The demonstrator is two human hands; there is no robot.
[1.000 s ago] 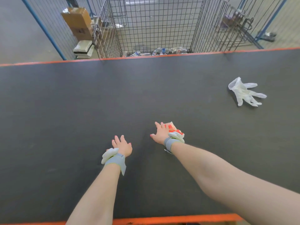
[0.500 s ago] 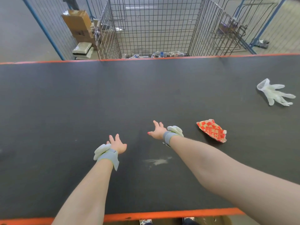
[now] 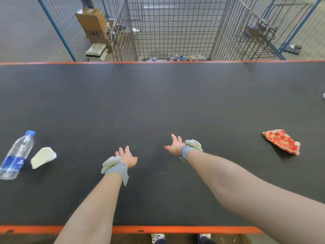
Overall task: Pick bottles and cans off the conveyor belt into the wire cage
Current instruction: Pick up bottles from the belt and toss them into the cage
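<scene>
Standing at a wide black conveyor belt, matte and faintly scuffed, edged in orange on the near and far sides. Reaching both bare arms out over it, a grey band with a pale pad on each wrist. Holding the left hand low over the belt, fingers straight and loosely spread, gripping nothing; touching the surface or not, impossible to tell. Holding the right hand likewise, fingers fanned wide, thumb out, empty.

Far to the left of the left fingers: a clear plastic bottle with blue cap and blue label, lying on its side on the belt, a crumpled white scrap just beside it on the finger side. Well to the right of the right fingers: a red-and-white checked wrapper, lying on the belt.

Straight ahead beyond the fingertips, past the far orange edge: a wire cage, a few bottles at its bottom. Left of the cage, cardboard boxes stacked by a blue-framed mesh fence; grey concrete floor all round.
</scene>
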